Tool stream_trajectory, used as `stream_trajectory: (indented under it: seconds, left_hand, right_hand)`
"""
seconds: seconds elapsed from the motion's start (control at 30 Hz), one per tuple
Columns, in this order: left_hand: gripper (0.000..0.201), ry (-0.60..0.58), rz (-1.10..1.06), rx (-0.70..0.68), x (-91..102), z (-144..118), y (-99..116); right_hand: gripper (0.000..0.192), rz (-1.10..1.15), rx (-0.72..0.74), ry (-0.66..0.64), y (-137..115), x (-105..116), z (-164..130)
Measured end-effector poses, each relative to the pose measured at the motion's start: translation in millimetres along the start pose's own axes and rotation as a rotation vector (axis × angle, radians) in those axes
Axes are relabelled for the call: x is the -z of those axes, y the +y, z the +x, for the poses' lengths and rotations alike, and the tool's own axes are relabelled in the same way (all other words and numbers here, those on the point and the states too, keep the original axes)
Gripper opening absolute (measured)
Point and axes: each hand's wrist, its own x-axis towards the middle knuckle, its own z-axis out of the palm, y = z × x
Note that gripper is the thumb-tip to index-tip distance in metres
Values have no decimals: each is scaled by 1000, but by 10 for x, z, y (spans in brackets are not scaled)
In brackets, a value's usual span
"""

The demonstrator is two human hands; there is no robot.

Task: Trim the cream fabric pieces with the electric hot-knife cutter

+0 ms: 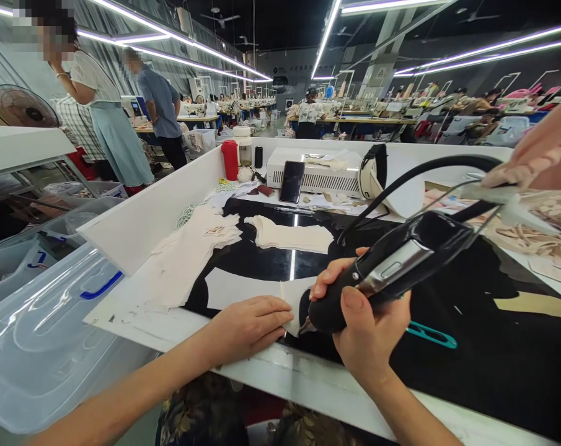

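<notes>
White fabric stack beyond corded tool

Right hand grips a black corded tool, tip at 9 o'clock touching a white fabric piece pressed flat by the left hand.

The tool's tip is hidden behind the right hand. At three o'clock, a co-worker's hand is cut by the edge. Faces at ten o'clock are blurred; distant machines too small to tell.
</notes>
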Motion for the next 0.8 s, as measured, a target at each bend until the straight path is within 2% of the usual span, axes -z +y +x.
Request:
stream_trajectory:
  seconds: [0.23, 0.53, 0.8]
  left_hand:
    - [24, 56, 45, -52, 121, 19, -23]
    - [22, 17, -7, -197, -18, 98, -27]
    - [20, 9, 38, -241, 13, 126, -44]
  right_hand:
    - [31, 6, -17, 13, -5, -13, -29]
    - [29, 30, -10, -4, -8, -16, -14]
    - [31, 1, -14, 7, -18, -8, -24]
